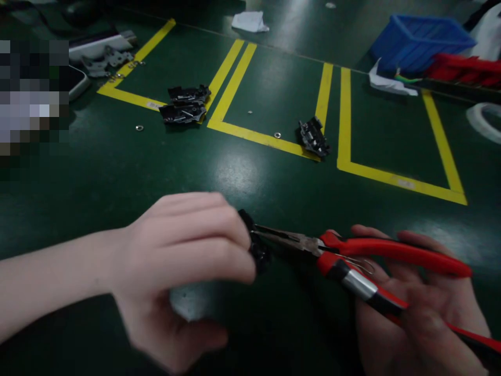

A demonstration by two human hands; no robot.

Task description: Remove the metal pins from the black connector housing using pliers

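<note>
Two hands meet low over the green table [117, 172]. The left hand [183, 261] pinches a small black part [256, 250] at its fingertips; the right hand [422, 303], palm up, grips red-handled pliers [352, 256], whose tips touch that part. Farther off lie black parts [183, 104], yellow tape lines [230, 78] and a blue bin [422, 39].

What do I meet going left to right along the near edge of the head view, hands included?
Left hand → small black part in its fingers → metal pliers nose touching that part → red pliers handles → right hand.
</note>
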